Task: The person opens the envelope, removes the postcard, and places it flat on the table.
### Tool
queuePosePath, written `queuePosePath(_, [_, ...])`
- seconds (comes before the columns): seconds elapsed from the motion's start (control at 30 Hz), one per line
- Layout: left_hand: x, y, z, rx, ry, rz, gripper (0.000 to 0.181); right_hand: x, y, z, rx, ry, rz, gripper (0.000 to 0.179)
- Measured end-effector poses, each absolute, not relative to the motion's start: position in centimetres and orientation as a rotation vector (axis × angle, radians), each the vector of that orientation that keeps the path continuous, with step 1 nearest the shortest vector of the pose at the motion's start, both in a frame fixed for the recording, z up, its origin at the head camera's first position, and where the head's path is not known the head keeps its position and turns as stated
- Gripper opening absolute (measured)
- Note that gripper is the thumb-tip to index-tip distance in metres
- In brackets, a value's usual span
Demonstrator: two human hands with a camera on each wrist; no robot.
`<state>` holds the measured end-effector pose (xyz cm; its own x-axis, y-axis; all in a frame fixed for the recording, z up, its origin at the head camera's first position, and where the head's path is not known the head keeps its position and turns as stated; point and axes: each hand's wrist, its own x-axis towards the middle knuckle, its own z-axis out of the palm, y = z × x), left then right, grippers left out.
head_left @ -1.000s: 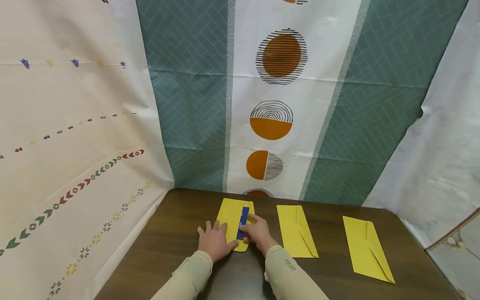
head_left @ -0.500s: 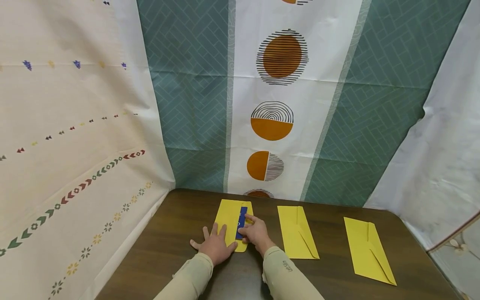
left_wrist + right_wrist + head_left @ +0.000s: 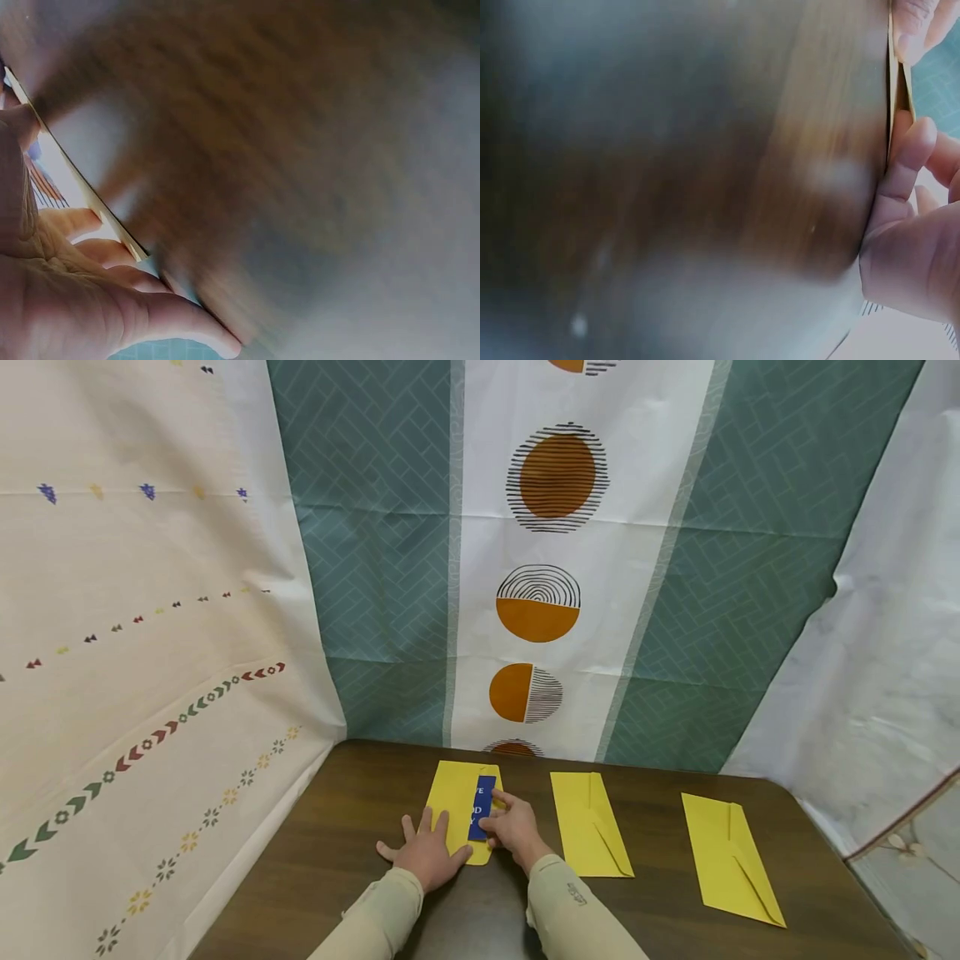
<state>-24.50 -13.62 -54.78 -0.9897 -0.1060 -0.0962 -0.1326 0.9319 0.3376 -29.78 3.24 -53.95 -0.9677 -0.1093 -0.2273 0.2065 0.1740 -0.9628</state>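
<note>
A yellow envelope (image 3: 452, 787) lies on the wooden table, its long opening toward the right. From that opening shows a strip of a blue card (image 3: 483, 800) with white lettering; its left part is hidden inside. My left hand (image 3: 426, 858) rests spread on the envelope's lower left, fingers straight. My right hand (image 3: 517, 831) pinches the card near its right edge, thumb on the blue face. In the right wrist view the envelope's layers (image 3: 902, 86) stand slightly apart near the thumb. The left wrist view catches the left hand (image 3: 67, 300) along the envelope's thin edge (image 3: 112, 225).
Two more yellow envelopes, a nearer one (image 3: 591, 824) and a farther one (image 3: 733, 858), lie to the right on the brown table (image 3: 330, 852). A patterned curtain (image 3: 375, 610) hangs behind the table, with a cream cloth (image 3: 150, 635) on the left.
More of the blue card's lettering shows at the envelope's opening than a second ago. The left hand's fingers have spread and shifted slightly left. The other envelopes stay put.
</note>
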Motion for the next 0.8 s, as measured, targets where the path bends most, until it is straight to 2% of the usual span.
queuePosePath(0.47, [-24.73, -13.75, -54.48, -0.196, 2.993, 0.574, 0.086, -29.55, 4.21, -54.34, -0.087, 2.260, -1.792, 0.064])
queuePosePath(0.8, [-24.38, -14.07, -53.95, -0.199, 2.977, 0.617, 0.088, -29.81, 4.19, -54.47, -0.070, 2.271, -1.773, 0.062])
